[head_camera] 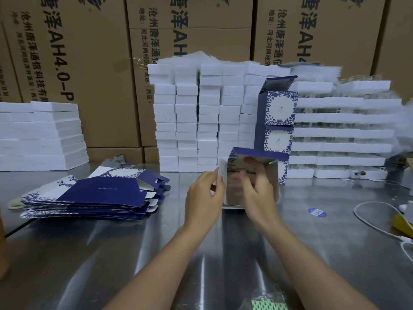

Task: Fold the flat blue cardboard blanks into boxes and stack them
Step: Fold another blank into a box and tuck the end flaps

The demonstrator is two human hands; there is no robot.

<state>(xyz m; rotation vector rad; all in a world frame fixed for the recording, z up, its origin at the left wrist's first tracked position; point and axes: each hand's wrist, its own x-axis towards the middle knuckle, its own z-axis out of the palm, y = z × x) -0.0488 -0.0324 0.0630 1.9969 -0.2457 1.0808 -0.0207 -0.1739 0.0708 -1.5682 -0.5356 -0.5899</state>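
The half-formed box (252, 180) stands on the desk (156, 253) near its middle, open side toward the camera, directly in front of the stack of finished boxes (276, 121). The left hand (204, 195) grips the box's left white flap between thumb and fingers (220, 182). The right hand (257, 191) reaches into the opening; its fingers are motion-blurred, so whether they grasp an inner flap or only press against it cannot be determined. The box's lower panels are hidden behind both hands.

The stack of finished boxes shows two full units, the upper one with its lid flap raised; the base of the stack is concealed by the box in hand. The pile of flat blanks (93, 195) lies toward the desk's left edge, well apart from the hands.

At the right edge, a white cable (375, 220) and a yellow object (402, 224) are cut off by the frame. A round blue sticker (317, 212) lies to the right of the box. A green-patterned item (266, 304) at the near edge is only partly visible.

The desk surface is reflective metal. White foam blocks (196, 121) are stacked along the far edge, with brown cartons (89, 52) bearing printed lettering behind them.
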